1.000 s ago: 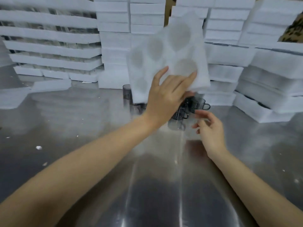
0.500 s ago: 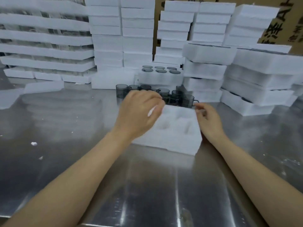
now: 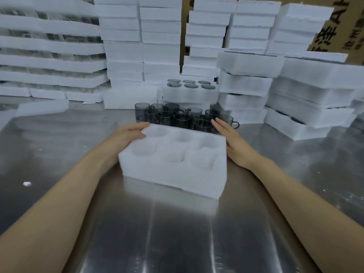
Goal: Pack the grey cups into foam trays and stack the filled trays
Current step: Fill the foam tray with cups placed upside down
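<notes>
**A:** Where is this?

**B:** A steel table (image 3: 59,146), walled along the back by white foam stacks (image 3: 49,46). My landmark is the empty foam tray (image 3: 173,174), which lies flat at the centre with six round wells facing up.

**A:** What is left of the tray?

**B:** Well to its left, a foam crumb (image 3: 27,183) lies on the metal. The left hand (image 3: 126,134) rests against the tray's left end with fairly straight fingers, the tips on the far corner. Its grip is released and holds nothing.

**A:** And behind the tray?

**B:** Just behind it, the grey cups (image 3: 177,115) stand upright and loose in a cluster. None sits in the wells. Beyond them a filled tray (image 3: 189,93) shows six grey rounds in its top.

**A:** And to the right?

**B:** The right hand (image 3: 234,146) lies flat along the tray's right end, fingers straight and pointing toward the cups. Its grip is released too. I cannot tell whether the palm touches the foam. Farther right stand more foam piles (image 3: 305,99), with a cardboard box (image 3: 334,26) behind them.
</notes>
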